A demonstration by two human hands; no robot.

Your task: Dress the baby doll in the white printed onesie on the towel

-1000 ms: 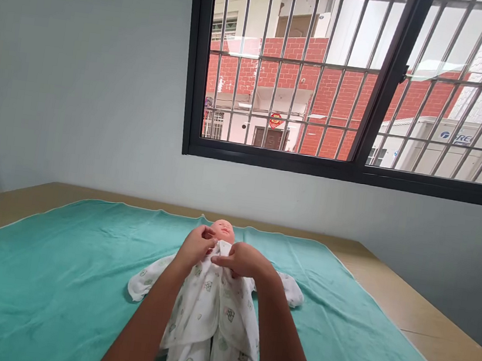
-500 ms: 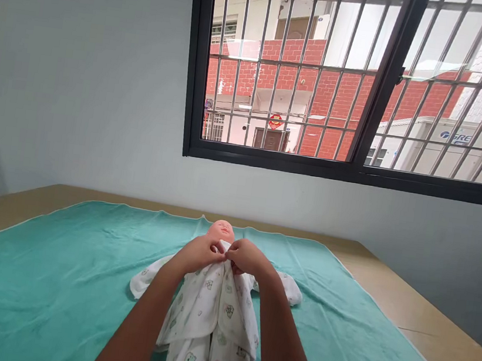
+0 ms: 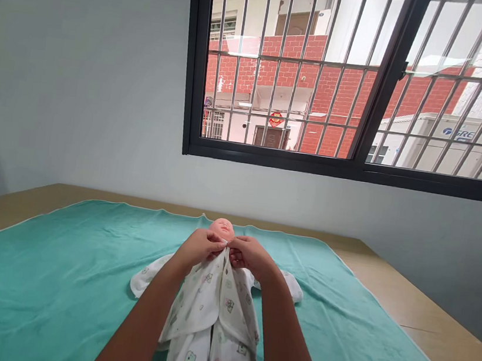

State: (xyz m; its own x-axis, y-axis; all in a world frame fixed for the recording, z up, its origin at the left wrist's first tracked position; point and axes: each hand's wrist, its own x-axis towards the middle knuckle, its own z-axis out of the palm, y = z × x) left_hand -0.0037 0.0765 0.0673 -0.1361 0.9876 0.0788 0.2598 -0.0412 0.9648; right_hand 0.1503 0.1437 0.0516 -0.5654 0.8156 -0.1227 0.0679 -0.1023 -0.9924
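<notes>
A baby doll (image 3: 222,228) lies on its back with its head away from me, dressed in a white baby jacket (image 3: 202,303) printed with small animals. White printed trousers (image 3: 188,358) cover its legs. At the neckline my left hand (image 3: 202,246) pinches one front edge of the jacket. My right hand (image 3: 251,255) pinches the other edge right beside it, the fingertips nearly touching. The fabric is drawn up into a peak between them. Any fastener there is hidden by my fingers. Both jacket sleeves lie spread out to the sides.
A turquoise cloth (image 3: 55,274) is spread under the doll over a wooden table (image 3: 430,324). Behind the table stands a pale wall (image 3: 101,97) with a barred, dark-framed window (image 3: 271,156).
Both hands have shifted slightly up toward the doll's chin, lifting the jacket's neckline. The left and right front edges now meet more closely, and the fingers have re-gripped.
</notes>
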